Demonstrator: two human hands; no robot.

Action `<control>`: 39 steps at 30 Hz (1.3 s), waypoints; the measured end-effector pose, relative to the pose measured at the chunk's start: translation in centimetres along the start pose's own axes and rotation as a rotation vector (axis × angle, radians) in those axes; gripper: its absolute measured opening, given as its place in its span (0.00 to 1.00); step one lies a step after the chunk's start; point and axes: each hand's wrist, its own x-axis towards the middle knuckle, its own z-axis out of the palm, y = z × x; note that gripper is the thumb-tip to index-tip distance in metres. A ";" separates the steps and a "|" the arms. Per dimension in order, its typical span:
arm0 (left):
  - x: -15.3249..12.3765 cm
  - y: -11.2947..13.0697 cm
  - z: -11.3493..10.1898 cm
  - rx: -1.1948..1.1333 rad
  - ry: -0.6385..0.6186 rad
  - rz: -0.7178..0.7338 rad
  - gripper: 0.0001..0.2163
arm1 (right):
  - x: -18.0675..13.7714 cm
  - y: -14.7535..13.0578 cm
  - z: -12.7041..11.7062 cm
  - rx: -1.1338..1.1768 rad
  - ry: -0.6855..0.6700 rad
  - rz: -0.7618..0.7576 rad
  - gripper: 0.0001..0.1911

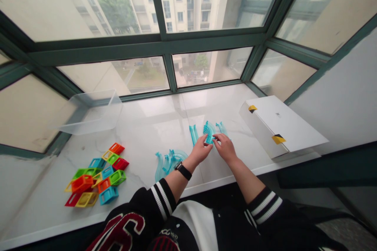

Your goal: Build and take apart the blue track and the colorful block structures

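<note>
Both hands meet over a group of curved, translucent blue toy track pieces (208,128) on the white sill. My left hand (202,149), with a dark watch on its wrist, has its fingers closed at the near left side of the curves. From the right, my right hand (225,147) pinches at their near edge with thumb and forefinger. The fingers partly hide the near ends of the pieces. A straight blue track piece (193,135) lies just left of them. Another blue track piece (220,127) shows behind my right hand.
More curved blue track pieces (167,161) lie by my left forearm. Colourful open-frame blocks (100,176) are heaped at left, in front of a clear plastic bin (88,125). A white box (282,125) with yellow-black tape stands at right. Green-framed windows (167,41) close the back.
</note>
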 end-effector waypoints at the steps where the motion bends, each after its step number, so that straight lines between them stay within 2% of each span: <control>1: 0.0 0.0 0.0 0.000 0.001 0.000 0.31 | 0.0 0.0 0.0 0.003 -0.002 -0.001 0.11; 26: -0.7 1.4 -0.1 0.000 0.013 -0.036 0.33 | -0.1 0.1 -0.1 -0.014 -0.017 -0.022 0.12; 39: -0.6 1.4 -0.2 -0.026 0.001 -0.043 0.35 | -0.2 -0.3 -0.3 -0.025 -0.029 -0.016 0.13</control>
